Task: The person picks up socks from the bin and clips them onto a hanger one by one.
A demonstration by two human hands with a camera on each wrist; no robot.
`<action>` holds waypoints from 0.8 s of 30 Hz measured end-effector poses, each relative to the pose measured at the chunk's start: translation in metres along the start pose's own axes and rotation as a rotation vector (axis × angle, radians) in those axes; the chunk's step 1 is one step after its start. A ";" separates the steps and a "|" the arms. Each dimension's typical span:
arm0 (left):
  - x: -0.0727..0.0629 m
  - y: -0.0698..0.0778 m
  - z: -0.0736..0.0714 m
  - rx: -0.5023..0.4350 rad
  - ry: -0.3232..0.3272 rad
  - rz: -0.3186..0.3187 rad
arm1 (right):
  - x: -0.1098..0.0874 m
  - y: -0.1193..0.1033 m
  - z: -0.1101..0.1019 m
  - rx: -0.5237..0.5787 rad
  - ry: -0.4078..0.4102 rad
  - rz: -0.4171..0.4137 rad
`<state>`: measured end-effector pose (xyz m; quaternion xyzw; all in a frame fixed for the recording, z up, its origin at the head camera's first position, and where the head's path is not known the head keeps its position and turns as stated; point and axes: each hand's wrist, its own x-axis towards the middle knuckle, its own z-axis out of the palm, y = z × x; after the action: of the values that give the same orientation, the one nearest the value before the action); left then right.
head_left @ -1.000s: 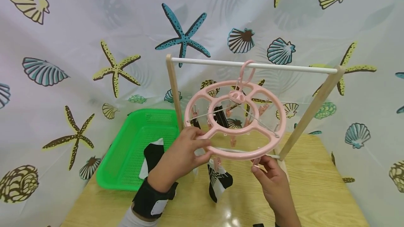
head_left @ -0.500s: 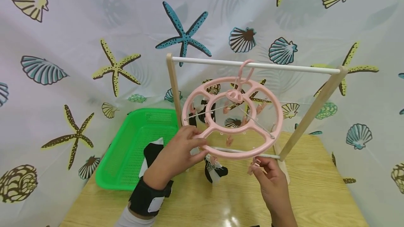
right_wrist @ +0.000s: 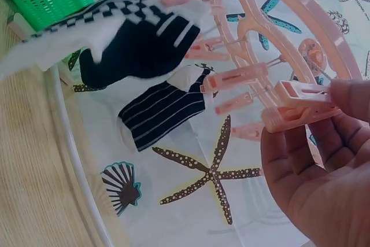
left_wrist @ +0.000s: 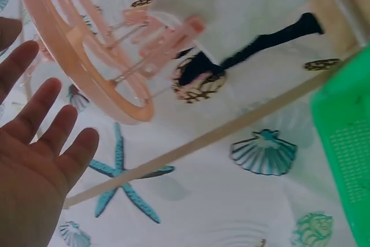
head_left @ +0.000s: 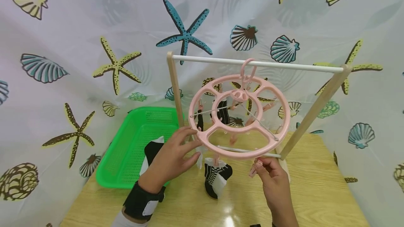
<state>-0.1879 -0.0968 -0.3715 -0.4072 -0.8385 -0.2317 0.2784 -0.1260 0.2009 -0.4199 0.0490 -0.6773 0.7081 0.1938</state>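
A round pink clip hanger (head_left: 239,95) hangs by its hook from a white rail. At its near right edge, my right hand (head_left: 277,185) pinches a pink clothespin (right_wrist: 298,99) between thumb and fingers. That clothespin carries no sock. My left hand (head_left: 172,158) is beside the hanger's left rim, fingers spread and extended, as the left wrist view shows too. A black-and-white checked sock (head_left: 216,179) dangles from a clip at the front. Farther back hangs a black striped sock (right_wrist: 165,108). Through the left side, a dark sock (left_wrist: 272,41) shows below another clip.
The white rail (head_left: 284,66) joins two wooden posts (head_left: 318,108). To the left, a green basket (head_left: 110,164) holds a black-and-white sock (head_left: 153,150). Both rest on a wooden table (head_left: 318,192) before a shell-patterned curtain (head_left: 142,9).
My left hand has let go of the rim and drawn slightly left. The hanger has swung, and its socks with it. My right hand keeps its clothespin, now tilted differently.
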 end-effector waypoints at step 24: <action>-0.080 -0.173 0.012 0.222 -0.748 -0.603 | -0.002 -0.003 -0.006 0.008 0.014 0.030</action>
<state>-0.2902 -0.2308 -0.4605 -0.1693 -0.9811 -0.0493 -0.0794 -0.1218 0.2059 -0.4187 0.0348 -0.6738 0.7138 0.1878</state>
